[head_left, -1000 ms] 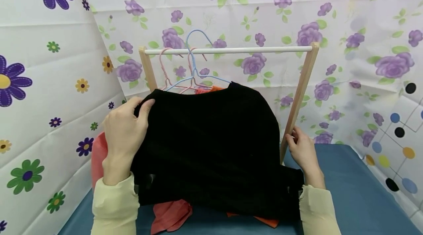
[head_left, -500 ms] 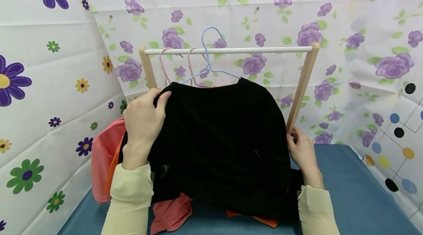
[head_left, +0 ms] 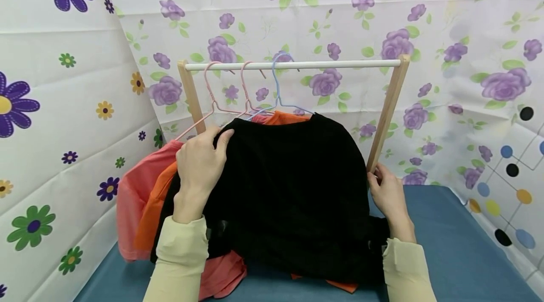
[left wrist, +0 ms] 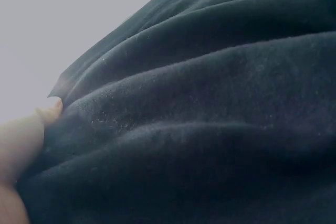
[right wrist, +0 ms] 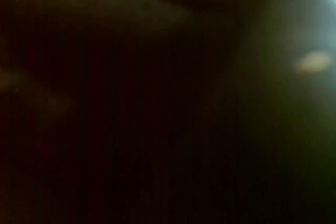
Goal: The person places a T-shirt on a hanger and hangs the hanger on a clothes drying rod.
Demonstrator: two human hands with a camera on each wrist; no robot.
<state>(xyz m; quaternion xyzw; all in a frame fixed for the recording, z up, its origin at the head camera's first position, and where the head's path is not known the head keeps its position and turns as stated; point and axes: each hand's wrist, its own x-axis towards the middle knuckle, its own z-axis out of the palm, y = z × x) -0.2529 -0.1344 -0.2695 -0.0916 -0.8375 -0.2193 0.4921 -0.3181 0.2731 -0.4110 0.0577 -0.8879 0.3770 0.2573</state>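
A black long-sleeved top (head_left: 289, 188) hangs on a blue hanger (head_left: 278, 86), whose hook loops over the white rail (head_left: 340, 64) of a small clothes rack. My left hand (head_left: 199, 165) pinches the top's left shoulder, thumb in front. In the left wrist view the thumb lies against the folds of dark fabric (left wrist: 199, 93). My right hand (head_left: 387, 193) grips the rack's right wooden post (head_left: 388, 113) low down, beside the top's edge. The right wrist view is dark and blurred.
Two pink hangers (head_left: 209, 86) hang on the rail at the left. Behind the black top show an orange garment (head_left: 158, 203) and a coral-pink garment (head_left: 138, 198). The rack stands on a blue surface (head_left: 442, 245), with patterned cloth walls (head_left: 459, 118) close around.
My left hand has moved right with the black top and hanger. The blue hook rose, shifted right, then came down over the rail. My right hand has stayed on the post.
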